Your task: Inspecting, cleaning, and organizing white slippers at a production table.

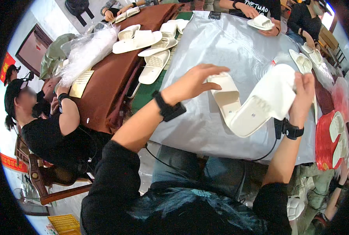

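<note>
My right hand (302, 98) grips a white slipper (265, 102) by the side of its strap end, holding it tilted above the table with the heel toward me. Left of it a second white slipper (226, 97) shows, its heel partly behind the first. My left hand (196, 83) reaches to this slipper's toe end, thumb and fingers spread apart; the thumb is next to the strap, and I cannot tell how firmly it touches. Both wrists wear black straps with small dark devices.
Grey plastic sheeting (182, 129) covers the table. Several white slippers (154, 66) lie at its left, beside a brown cloth (108, 92) and a clear plastic bag (92, 49). A co-worker (45, 129) sits left; another person's hands hold a slipper (260, 22) across. Red packaging (324, 139) stands right.
</note>
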A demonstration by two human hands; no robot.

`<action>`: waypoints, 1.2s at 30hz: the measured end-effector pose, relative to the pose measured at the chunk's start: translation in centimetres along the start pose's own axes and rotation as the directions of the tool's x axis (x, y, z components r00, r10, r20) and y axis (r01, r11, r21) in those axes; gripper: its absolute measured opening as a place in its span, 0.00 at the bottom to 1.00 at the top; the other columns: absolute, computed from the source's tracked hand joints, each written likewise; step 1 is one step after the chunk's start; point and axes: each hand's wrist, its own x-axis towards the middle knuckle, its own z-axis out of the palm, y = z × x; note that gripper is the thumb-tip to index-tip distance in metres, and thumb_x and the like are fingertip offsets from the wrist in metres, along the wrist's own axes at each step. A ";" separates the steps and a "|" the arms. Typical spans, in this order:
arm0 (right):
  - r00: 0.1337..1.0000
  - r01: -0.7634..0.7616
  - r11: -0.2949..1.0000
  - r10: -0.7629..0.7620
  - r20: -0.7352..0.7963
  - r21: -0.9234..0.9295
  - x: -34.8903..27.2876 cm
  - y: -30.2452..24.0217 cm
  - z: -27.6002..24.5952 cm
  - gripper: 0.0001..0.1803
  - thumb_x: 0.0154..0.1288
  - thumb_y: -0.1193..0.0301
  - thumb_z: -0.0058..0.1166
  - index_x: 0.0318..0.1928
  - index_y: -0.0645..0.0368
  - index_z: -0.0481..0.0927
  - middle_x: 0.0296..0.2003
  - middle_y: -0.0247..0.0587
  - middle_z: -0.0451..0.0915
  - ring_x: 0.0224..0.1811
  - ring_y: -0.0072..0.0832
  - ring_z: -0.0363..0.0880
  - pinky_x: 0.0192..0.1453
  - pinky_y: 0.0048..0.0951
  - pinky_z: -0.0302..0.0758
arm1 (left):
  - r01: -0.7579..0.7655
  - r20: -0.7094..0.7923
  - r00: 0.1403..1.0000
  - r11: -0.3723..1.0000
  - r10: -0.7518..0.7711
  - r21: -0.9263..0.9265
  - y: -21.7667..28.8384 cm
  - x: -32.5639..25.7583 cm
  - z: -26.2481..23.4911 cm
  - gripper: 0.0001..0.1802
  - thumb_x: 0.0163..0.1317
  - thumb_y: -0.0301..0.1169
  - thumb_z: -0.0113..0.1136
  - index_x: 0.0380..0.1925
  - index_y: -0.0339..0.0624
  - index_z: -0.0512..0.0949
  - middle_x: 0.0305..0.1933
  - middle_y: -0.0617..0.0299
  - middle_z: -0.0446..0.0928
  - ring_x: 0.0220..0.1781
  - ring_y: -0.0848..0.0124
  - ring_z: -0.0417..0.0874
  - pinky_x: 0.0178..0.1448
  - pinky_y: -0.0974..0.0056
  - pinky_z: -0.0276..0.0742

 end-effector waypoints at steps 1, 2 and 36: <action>0.991 0.017 0.999 -0.021 0.134 0.032 -0.5 -0.7 1.1 0.14 0.68 0.73 0.54 0.30 0.55 0.62 0.27 0.27 0.63 0.33 0.17 0.62 0.39 0.19 0.63 | -0.002 0.000 1.000 1.000 0.002 -0.010 1.2 -1.0 0.1 0.40 0.52 0.30 0.70 0.67 0.49 0.65 0.58 0.54 0.73 0.59 0.57 0.75 0.60 0.54 0.73; 0.978 0.050 0.999 -0.050 0.202 0.006 -0.8 -0.8 2.1 0.14 0.67 0.75 0.54 0.30 0.56 0.61 0.27 0.27 0.62 0.33 0.17 0.62 0.39 0.19 0.63 | 0.126 -0.023 0.991 0.963 -0.135 -0.237 3.1 -2.3 0.2 0.46 0.52 0.33 0.70 0.70 0.50 0.57 0.59 0.54 0.73 0.59 0.59 0.75 0.58 0.56 0.74; 0.675 0.355 0.858 0.039 0.737 -0.370 -15.3 -5.4 0.7 0.04 0.58 0.80 0.58 0.34 0.64 0.78 0.28 0.45 0.75 0.31 0.41 0.73 0.34 0.37 0.71 | 0.653 -0.419 0.648 0.747 -0.636 -0.126 0.5 -9.2 6.4 0.35 0.54 0.24 0.64 0.65 0.43 0.66 0.45 0.42 0.77 0.45 0.54 0.80 0.49 0.57 0.75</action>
